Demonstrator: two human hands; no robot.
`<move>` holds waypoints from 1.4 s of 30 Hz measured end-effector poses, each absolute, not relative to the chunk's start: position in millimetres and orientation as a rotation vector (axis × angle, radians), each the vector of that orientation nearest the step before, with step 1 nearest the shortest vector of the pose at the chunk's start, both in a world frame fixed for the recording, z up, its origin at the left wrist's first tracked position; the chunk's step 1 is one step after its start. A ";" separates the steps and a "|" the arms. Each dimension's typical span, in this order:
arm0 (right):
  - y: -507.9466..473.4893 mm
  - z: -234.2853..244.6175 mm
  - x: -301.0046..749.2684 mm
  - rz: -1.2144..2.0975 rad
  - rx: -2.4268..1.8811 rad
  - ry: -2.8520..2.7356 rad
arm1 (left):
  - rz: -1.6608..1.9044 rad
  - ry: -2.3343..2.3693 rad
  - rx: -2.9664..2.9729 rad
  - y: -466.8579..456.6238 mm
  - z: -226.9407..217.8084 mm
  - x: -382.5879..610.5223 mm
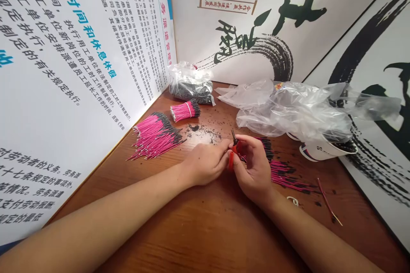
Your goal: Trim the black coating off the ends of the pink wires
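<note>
My right hand (253, 166) is closed around small red-handled scissors (231, 160), whose dark tips point up and away from me. My left hand (206, 162) is pinched right beside the scissors, and its fingertips come up against them. Whatever lies between those left fingers is too small and hidden to make out. Behind and right of my right hand lies a pile of pink wires (285, 172) with black ends, partly covered by the hand. A loose heap of similar pink wires (155, 136) spreads to the left, all with black tips on one side.
A banded bundle of pink wires (182, 111) lies behind the heap. Black crumbs (205, 133) dot the table (198, 239). A bag of black pieces (192, 85), crumpled clear plastic (288, 106) and a tipped paper cup (326, 149) stand along the back. Printed panels enclose the table.
</note>
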State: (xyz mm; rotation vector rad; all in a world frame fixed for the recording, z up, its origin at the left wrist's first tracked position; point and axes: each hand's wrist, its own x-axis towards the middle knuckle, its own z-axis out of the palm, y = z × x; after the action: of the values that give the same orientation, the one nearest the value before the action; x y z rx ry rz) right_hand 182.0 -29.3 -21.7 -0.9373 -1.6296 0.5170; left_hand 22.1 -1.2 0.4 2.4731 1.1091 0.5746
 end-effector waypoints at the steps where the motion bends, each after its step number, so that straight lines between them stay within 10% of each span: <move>1: -29.0 -21.4 182.1 0.528 -0.942 -1.613 | 0.607 1.091 2.426 -0.4 0.5 20.9; 19: -19.1 -11.2 195.2 0.375 -1.055 -1.878 | 1.265 1.207 1.908 15.0 5.3 8.4; 42: -19.0 -12.9 192.7 0.434 -1.177 -1.943 | 1.169 0.922 1.505 24.7 -3.0 8.1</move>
State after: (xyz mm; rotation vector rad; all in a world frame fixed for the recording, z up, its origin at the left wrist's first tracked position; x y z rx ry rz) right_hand 192.7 -19.0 -12.9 -1.1773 -1.9435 0.4338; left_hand 8.1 24.7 -3.0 1.5049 0.9220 1.1689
